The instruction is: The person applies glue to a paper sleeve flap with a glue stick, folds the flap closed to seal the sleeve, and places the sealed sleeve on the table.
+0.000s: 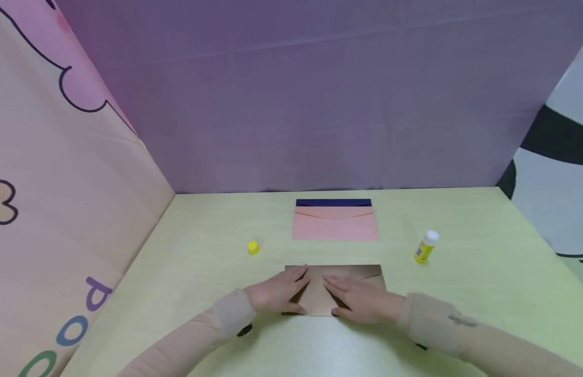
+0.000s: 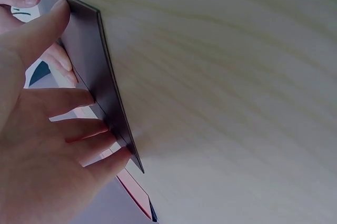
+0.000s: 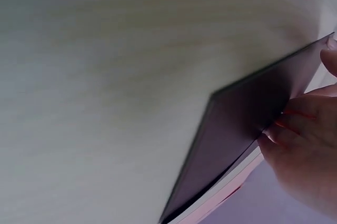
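A brown envelope (image 1: 317, 299) lies flat on the table in front of the person, its flap edge showing near the upper right. The left hand (image 1: 281, 291) rests on its left part, fingers spread and nearly straight. On its right part, the right hand (image 1: 366, 300) presses with extended fingers. A gap of bare envelope lies between the two hands. In the left wrist view, the left hand's fingertips touch the envelope (image 2: 87, 50) near its flap edge. The right wrist view has the right fingertips on the same envelope (image 3: 242, 113).
Behind it lies a pink envelope (image 1: 336, 228) overlapping a dark blue envelope (image 1: 333, 202). A small yellow cap (image 1: 253, 247) sits to the left. A small bottle (image 1: 426, 247), white above and yellow below, stands to the right. A purple backdrop (image 1: 319, 104) rises behind the table (image 1: 201, 235).
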Action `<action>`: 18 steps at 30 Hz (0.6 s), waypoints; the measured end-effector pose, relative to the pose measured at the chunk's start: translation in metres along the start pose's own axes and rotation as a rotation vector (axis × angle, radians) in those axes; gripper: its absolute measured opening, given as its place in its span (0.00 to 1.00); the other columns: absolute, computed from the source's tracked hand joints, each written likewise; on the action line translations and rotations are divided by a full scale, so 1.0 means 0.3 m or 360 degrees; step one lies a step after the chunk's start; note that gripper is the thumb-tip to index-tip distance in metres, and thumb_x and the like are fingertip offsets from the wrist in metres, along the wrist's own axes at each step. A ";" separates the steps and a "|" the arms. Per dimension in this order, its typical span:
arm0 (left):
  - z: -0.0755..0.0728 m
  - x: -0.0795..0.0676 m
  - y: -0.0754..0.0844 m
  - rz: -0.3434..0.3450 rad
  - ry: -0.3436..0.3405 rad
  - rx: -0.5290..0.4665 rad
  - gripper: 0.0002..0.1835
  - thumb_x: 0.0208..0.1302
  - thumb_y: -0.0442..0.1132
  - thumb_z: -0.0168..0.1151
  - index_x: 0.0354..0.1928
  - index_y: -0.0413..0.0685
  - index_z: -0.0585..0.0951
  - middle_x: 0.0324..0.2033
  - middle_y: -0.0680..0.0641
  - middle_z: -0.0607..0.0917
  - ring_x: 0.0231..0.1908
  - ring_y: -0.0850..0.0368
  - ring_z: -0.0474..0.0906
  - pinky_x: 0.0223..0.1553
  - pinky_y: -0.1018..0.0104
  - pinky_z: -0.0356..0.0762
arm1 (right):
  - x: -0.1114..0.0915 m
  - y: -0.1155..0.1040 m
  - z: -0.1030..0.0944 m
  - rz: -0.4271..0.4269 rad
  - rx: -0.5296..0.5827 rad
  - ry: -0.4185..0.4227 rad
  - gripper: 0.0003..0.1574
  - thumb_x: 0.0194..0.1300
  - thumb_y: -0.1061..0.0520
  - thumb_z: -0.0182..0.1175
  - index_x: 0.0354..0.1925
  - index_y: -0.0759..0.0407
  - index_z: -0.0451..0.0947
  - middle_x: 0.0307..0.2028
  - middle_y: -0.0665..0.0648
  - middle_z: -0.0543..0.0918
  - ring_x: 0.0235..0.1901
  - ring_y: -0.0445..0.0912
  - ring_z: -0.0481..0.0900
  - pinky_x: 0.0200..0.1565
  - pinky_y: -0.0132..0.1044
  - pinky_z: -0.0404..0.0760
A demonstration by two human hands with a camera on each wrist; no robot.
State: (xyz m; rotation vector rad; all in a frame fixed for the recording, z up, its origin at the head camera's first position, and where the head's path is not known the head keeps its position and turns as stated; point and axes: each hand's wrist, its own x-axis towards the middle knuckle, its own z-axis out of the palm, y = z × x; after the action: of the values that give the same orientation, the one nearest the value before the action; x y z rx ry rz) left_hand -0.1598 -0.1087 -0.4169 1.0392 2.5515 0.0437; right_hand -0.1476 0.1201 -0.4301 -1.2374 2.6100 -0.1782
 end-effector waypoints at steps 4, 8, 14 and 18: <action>0.003 -0.001 -0.002 -0.0005 0.0005 -0.0043 0.41 0.57 0.58 0.53 0.66 0.43 0.55 0.66 0.41 0.49 0.65 0.51 0.46 0.63 0.61 0.51 | 0.016 0.003 -0.007 0.0018 0.0096 -0.0030 0.36 0.66 0.43 0.43 0.63 0.63 0.56 0.65 0.59 0.55 0.63 0.50 0.54 0.61 0.44 0.58; 0.007 0.002 -0.002 -0.0037 0.0021 -0.0110 0.40 0.56 0.57 0.55 0.65 0.44 0.56 0.66 0.42 0.49 0.65 0.50 0.48 0.63 0.62 0.52 | 0.018 0.022 -0.012 0.0035 0.0191 -0.0004 0.33 0.67 0.45 0.43 0.62 0.65 0.59 0.64 0.60 0.58 0.62 0.51 0.56 0.60 0.45 0.59; 0.000 0.000 -0.004 -0.0061 0.0141 -0.0104 0.33 0.57 0.49 0.58 0.62 0.42 0.63 0.64 0.42 0.58 0.62 0.51 0.57 0.59 0.64 0.59 | -0.005 0.054 -0.026 0.0080 0.0153 0.0099 0.28 0.66 0.50 0.47 0.57 0.67 0.66 0.59 0.63 0.65 0.59 0.54 0.62 0.58 0.47 0.63; -0.007 -0.014 -0.005 -0.0111 0.0291 -0.0231 0.22 0.58 0.43 0.58 0.54 0.43 0.73 0.56 0.45 0.71 0.54 0.53 0.68 0.53 0.65 0.68 | -0.033 0.071 -0.047 0.0152 0.0226 0.0201 0.24 0.65 0.54 0.49 0.54 0.68 0.68 0.56 0.66 0.68 0.56 0.57 0.65 0.55 0.50 0.65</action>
State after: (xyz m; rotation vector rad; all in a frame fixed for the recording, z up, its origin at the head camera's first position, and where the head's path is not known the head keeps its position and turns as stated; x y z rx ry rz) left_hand -0.1587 -0.1123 -0.4139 0.9282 2.6984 0.3133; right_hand -0.1614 0.1412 -0.4194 -1.0840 2.7016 -0.4288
